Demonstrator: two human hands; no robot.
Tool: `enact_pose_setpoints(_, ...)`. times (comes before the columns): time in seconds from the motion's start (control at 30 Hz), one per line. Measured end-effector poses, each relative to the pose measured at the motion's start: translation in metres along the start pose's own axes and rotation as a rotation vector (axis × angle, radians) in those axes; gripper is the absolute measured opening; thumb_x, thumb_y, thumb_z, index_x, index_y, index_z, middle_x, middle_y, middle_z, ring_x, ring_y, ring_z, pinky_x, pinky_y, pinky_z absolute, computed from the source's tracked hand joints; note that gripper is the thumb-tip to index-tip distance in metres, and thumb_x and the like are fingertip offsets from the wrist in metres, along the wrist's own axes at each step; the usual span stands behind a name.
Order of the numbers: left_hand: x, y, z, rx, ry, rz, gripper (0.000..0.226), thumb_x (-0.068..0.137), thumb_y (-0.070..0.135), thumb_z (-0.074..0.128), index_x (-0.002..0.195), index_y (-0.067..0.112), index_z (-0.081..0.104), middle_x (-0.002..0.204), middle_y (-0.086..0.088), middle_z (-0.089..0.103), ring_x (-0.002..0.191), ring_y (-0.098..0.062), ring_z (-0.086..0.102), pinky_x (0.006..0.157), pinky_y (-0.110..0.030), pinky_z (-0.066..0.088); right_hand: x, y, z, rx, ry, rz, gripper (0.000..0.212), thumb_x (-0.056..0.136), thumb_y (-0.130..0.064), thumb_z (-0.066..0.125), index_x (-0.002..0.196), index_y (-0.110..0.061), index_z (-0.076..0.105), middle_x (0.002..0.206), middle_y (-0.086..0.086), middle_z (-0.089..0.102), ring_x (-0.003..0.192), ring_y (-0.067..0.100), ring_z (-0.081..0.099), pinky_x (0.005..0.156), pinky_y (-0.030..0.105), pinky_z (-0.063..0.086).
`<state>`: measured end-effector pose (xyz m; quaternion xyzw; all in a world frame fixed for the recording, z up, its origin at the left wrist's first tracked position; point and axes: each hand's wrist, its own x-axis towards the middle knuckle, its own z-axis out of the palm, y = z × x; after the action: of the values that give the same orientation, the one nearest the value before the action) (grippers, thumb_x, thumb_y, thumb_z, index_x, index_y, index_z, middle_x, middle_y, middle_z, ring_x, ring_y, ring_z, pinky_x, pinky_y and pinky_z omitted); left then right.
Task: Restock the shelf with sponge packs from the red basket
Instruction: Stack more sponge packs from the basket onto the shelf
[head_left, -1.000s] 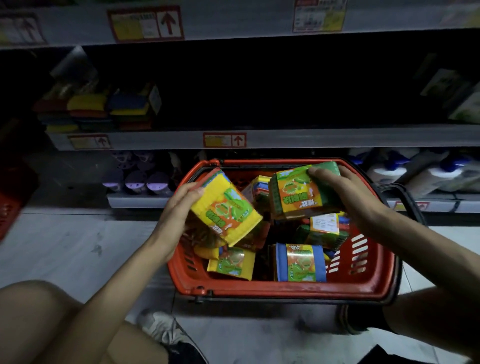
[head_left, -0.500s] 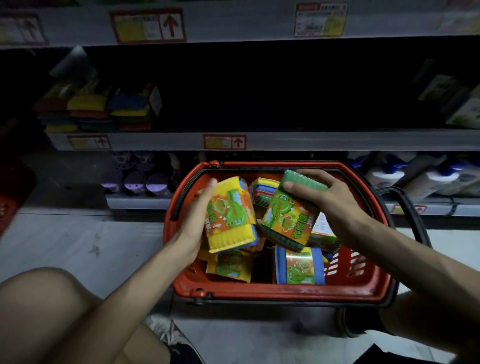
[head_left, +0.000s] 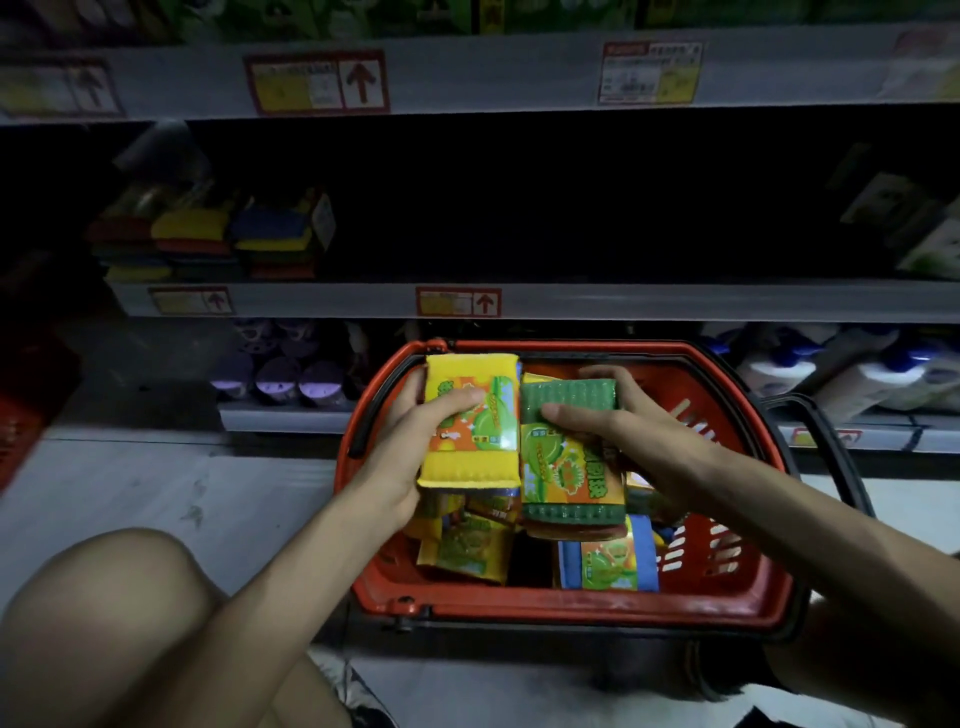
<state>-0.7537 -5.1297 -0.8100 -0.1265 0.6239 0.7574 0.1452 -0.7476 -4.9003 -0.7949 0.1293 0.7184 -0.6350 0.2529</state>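
A red basket (head_left: 571, 605) sits on the floor before the shelves, with several sponge packs inside. My left hand (head_left: 410, 447) grips a yellow sponge pack (head_left: 470, 457), thumb across its label. My right hand (head_left: 639, 431) grips a green sponge pack (head_left: 566, 467), thumb on its top face. Both packs are held side by side above the basket, touching along their inner edges. The middle shelf (head_left: 623, 300) above is dark and mostly bare, with a stack of coloured sponges (head_left: 208, 239) at its left.
Purple containers (head_left: 280, 374) stand on the low shelf left of the basket. White bottles with blue caps (head_left: 857, 374) stand on it to the right. My knee (head_left: 98, 613) is at the lower left. The basket's black handle (head_left: 826, 447) hangs off the right side.
Both hands turned their packs flat and face-up and brought them together, side by side. The view has tilted up toward the shelves.
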Motion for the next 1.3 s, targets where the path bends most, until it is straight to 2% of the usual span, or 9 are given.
enact_pose_setpoints(0.17,0.014,0.013,-0.01,-0.123,0.141,0.051,0.052,0.064,0.014,0.087,0.11,0.019,0.065,0.097,-0.002,0.076,0.086,-0.02,0.073,0.074,-0.036,0.061,0.003,-0.011,-0.007,-0.149,-0.012,-0.035,0.12,0.048,-0.059,0.097,0.146,-0.014,0.043,0.113,0.005,0.076,0.093,0.022,0.078,0.089,0.043,0.06)
enact_pose_setpoints(0.27,0.019,0.019,-0.015,-0.138,0.211,0.064,0.064,0.061,0.02,0.091,0.119,0.016,0.064,0.098,-0.003,0.074,0.088,-0.021,0.071,0.078,-0.04,0.059,0.003,-0.014,-0.01,-0.114,0.003,-0.07,0.076,0.071,-0.044,0.089,0.132,-0.013,0.057,0.104,0.003,0.078,0.088,0.018,0.077,0.076,0.03,0.059)
enact_pose_setpoints(0.33,0.021,0.021,-0.016,-0.174,0.263,0.067,0.067,0.066,0.023,0.091,0.125,0.012,0.06,0.101,-0.004,0.075,0.096,-0.024,0.073,0.088,-0.051,0.058,0.001,-0.017,-0.012,-0.081,0.047,-0.098,0.047,0.081,-0.031,0.082,0.12,-0.017,0.06,0.101,0.003,0.077,0.086,0.02,0.077,0.072,0.031,0.059)
enact_pose_setpoints(0.43,0.022,0.02,-0.017,-0.229,0.311,0.077,0.057,0.079,0.019,0.085,0.124,0.016,0.052,0.114,-0.007,0.074,0.109,-0.025,0.072,0.092,-0.053,0.058,-0.001,-0.018,-0.016,-0.084,0.062,-0.132,0.036,0.086,-0.027,0.078,0.116,-0.022,0.057,0.103,0.005,0.075,0.083,0.02,0.077,0.07,0.031,0.06)
enact_pose_setpoints(0.6,0.019,0.017,-0.015,-0.264,0.22,0.05,0.066,0.083,0.013,0.08,0.138,0.029,0.05,0.122,-0.004,0.073,0.106,-0.021,0.073,0.091,-0.052,0.059,-0.004,-0.018,-0.008,-0.078,-0.001,-0.163,0.039,0.087,-0.038,0.076,0.117,-0.019,0.059,0.101,0.009,0.078,0.083,0.025,0.077,0.071,0.033,0.061)
enact_pose_setpoints(0.8,0.017,0.017,-0.012,-0.293,0.259,0.042,0.064,0.083,0.013,0.082,0.135,0.02,0.045,0.126,-0.006,0.068,0.112,-0.024,0.07,0.091,-0.055,0.059,-0.004,-0.023,-0.005,-0.1,-0.049,-0.25,0.05,0.079,-0.049,0.075,0.119,-0.022,0.063,0.099,0.005,0.078,0.083,0.026,0.078,0.072,0.035,0.063)
enact_pose_setpoints(1.0,0.014,0.018,-0.01,-0.245,0.295,0.018,0.093,0.056,0.043,0.094,0.135,0.015,0.054,0.126,-0.005,0.072,0.118,-0.021,0.067,0.089,-0.046,0.057,-0.003,-0.022,0.01,-0.177,-0.154,-0.335,0.063,0.078,-0.047,0.078,0.137,-0.038,0.056,0.113,-0.001,0.075,0.093,0.02,0.077,0.082,0.04,0.063)
enact_pose_setpoints(1.17,0.012,0.017,-0.001,-0.27,0.262,0.093,0.063,0.075,0.025,0.087,0.126,0.017,0.05,0.119,-0.011,0.072,0.107,-0.026,0.073,0.091,-0.05,0.06,-0.006,-0.033,0.025,-0.163,-0.177,-0.44,0.066,0.077,-0.041,0.074,0.139,-0.042,0.05,0.099,-0.029,0.071,0.093,0.007,0.074,0.074,0.022,0.058)
enact_pose_setpoints(1.3,0.005,0.013,0.001,-0.302,0.235,0.098,0.057,0.081,0.031,0.082,0.127,0.014,0.053,0.116,-0.014,0.075,0.103,-0.03,0.075,0.088,-0.048,0.061,-0.004,-0.034,0.039,-0.157,-0.106,-0.478,0.071,0.081,-0.043,0.076,0.147,-0.036,0.048,0.118,-0.012,0.07,0.102,0.013,0.074,0.089,0.036,0.061)
